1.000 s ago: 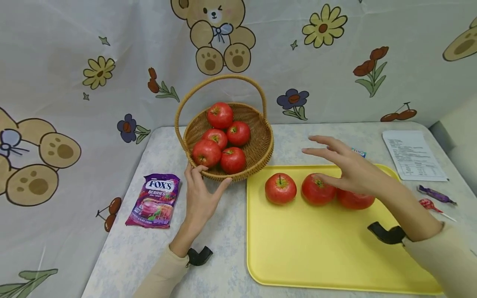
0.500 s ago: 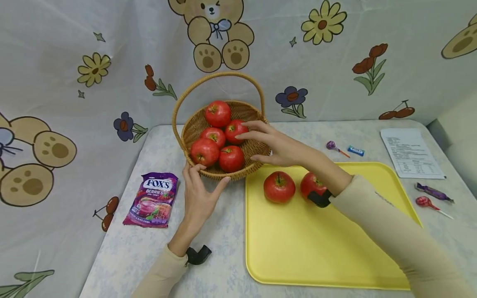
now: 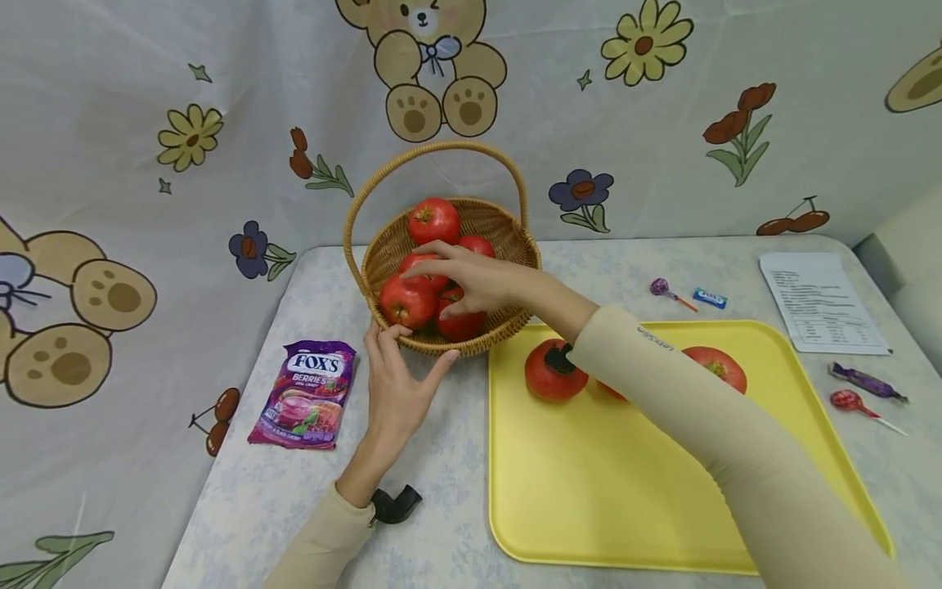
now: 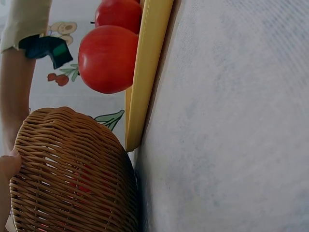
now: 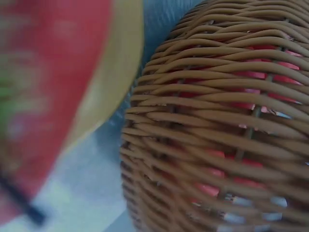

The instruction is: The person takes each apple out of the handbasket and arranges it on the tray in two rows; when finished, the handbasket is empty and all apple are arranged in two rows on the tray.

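Note:
A wicker basket (image 3: 535, 278) with a tall handle holds several red apples (image 3: 407, 301) at the back of the table. My left hand (image 3: 396, 397) grips its near rim, fingers over the edge and thumb spread along the outside. Over the apples inside reaches my right hand (image 3: 482, 281), fingers spread and slightly bent, the thumb near the front apple (image 3: 462, 325). Whether it touches an apple I cannot tell. The woven wall (image 5: 217, 121) fills much of the right wrist view. On the yellow tray (image 3: 625, 499) lie three apples (image 3: 553, 383), one mostly hidden by the right sleeve.
A purple candy bag (image 3: 307, 395) lies left of my left hand. Behind the tray are a purple lollipop (image 3: 661, 287) and a small blue candy (image 3: 710, 298). To its right lie a printed sheet (image 3: 823, 303), a purple-wrapped candy (image 3: 868, 382) and a red lollipop (image 3: 848, 400).
My right hand has moved left from above the tray's apples to over the apples in the basket. The left hand stays at the rim, and the basket stands where it was.

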The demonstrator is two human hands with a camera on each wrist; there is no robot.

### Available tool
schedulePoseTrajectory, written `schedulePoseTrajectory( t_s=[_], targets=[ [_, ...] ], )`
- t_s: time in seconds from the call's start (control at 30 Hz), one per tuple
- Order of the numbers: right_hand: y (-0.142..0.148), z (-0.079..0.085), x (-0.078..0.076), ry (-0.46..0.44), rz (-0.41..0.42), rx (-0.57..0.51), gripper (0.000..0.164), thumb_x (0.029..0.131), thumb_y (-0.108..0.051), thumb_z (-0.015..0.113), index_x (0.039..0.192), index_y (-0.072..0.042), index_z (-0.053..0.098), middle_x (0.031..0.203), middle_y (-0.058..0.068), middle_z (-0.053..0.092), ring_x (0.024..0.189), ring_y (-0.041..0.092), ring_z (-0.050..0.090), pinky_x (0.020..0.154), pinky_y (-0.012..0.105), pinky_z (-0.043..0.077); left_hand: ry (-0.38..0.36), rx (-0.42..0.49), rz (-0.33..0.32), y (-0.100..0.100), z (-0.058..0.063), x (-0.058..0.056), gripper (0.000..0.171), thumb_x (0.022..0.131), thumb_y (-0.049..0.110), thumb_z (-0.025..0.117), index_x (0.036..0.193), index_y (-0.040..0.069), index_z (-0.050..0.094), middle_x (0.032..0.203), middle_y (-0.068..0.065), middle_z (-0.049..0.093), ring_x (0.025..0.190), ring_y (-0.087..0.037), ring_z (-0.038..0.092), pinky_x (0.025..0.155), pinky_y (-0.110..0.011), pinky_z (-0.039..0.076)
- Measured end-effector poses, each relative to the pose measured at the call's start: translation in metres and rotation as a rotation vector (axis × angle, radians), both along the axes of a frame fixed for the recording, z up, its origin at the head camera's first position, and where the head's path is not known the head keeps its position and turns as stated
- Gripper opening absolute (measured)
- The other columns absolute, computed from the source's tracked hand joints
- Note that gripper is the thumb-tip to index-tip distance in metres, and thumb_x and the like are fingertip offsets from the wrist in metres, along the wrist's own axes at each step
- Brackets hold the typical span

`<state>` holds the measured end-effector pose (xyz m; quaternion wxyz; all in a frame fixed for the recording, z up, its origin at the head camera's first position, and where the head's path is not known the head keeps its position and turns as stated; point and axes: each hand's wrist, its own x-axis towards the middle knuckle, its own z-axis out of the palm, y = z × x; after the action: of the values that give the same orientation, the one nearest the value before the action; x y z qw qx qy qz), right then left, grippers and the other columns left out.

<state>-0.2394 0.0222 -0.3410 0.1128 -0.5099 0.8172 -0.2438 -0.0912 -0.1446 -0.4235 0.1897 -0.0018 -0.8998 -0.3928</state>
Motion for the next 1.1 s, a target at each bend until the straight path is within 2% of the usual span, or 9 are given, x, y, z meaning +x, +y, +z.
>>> schedulePoseTrajectory(
  t_s=[0.1, 0.33, 0.67, 0.77, 0.93, 1.1],
  targets=[
    [-0.012, -0.001, -0.005, -0.006, 0.014, 0.027, 0.069, 0.085, -0.023, 0.078, 0.145, -0.025, 0.044, 0.157, 0.008, 0.026, 0.141, 0.031, 0.035, 0.108, 0.047, 0.039, -0.004, -0.003, 0.003, -0.001, 0.0, 0.0, 0.072, 0.081, 0.06, 0.071, 0.12, 0.008, 0.039, 0.154, -0.021, 0.02, 0.138, -0.038, 0.036, 0.102, -0.054, 0.043],
    [-0.03, -0.011, -0.01, -0.004, 0.069, 0.058, 0.069, 0.083, -0.02, 0.08, 0.144, -0.024, 0.047, 0.154, 0.012, 0.03, 0.142, 0.029, 0.031, 0.114, 0.05, 0.031, -0.012, -0.01, 0.001, 0.0, -0.001, 0.0, 0.073, 0.081, 0.06, 0.071, 0.12, 0.007, 0.039, 0.154, -0.021, 0.02, 0.135, -0.035, 0.039, 0.102, -0.051, 0.044],
    [-0.046, -0.02, -0.007, 0.138, 0.072, 0.098, 0.074, 0.08, -0.016, 0.082, 0.143, -0.025, 0.045, 0.145, 0.005, 0.04, 0.136, 0.025, 0.036, 0.115, 0.046, 0.029, -0.006, -0.024, 0.018, -0.001, -0.002, -0.001, 0.073, 0.081, 0.061, 0.07, 0.12, 0.007, 0.04, 0.151, -0.021, 0.023, 0.131, -0.034, 0.043, 0.1, -0.049, 0.046],
    [-0.046, -0.021, -0.007, 0.156, 0.067, 0.089, 0.074, 0.079, -0.015, 0.083, 0.142, -0.024, 0.046, 0.143, 0.005, 0.041, 0.134, 0.025, 0.038, 0.116, 0.046, 0.026, -0.006, -0.021, 0.014, -0.001, -0.002, 0.0, 0.073, 0.081, 0.061, 0.07, 0.12, 0.007, 0.04, 0.152, -0.021, 0.023, 0.132, -0.033, 0.042, 0.1, -0.048, 0.045],
    [-0.039, -0.02, -0.007, 0.111, 0.051, 0.029, 0.071, 0.078, -0.016, 0.083, 0.14, -0.024, 0.048, 0.143, 0.004, 0.043, 0.133, 0.022, 0.04, 0.114, 0.045, 0.03, 0.005, -0.015, 0.001, -0.001, 0.0, 0.0, 0.073, 0.081, 0.061, 0.071, 0.119, 0.007, 0.04, 0.153, -0.021, 0.022, 0.134, -0.034, 0.04, 0.1, -0.05, 0.046],
    [-0.025, -0.012, -0.006, 0.071, 0.01, -0.023, 0.071, 0.077, -0.019, 0.084, 0.139, -0.026, 0.049, 0.141, 0.004, 0.044, 0.131, 0.023, 0.042, 0.11, 0.048, 0.035, 0.007, -0.02, 0.002, 0.0, 0.0, 0.0, 0.073, 0.08, 0.061, 0.071, 0.118, 0.007, 0.04, 0.152, -0.022, 0.023, 0.136, -0.037, 0.038, 0.099, -0.052, 0.046]
  ],
)
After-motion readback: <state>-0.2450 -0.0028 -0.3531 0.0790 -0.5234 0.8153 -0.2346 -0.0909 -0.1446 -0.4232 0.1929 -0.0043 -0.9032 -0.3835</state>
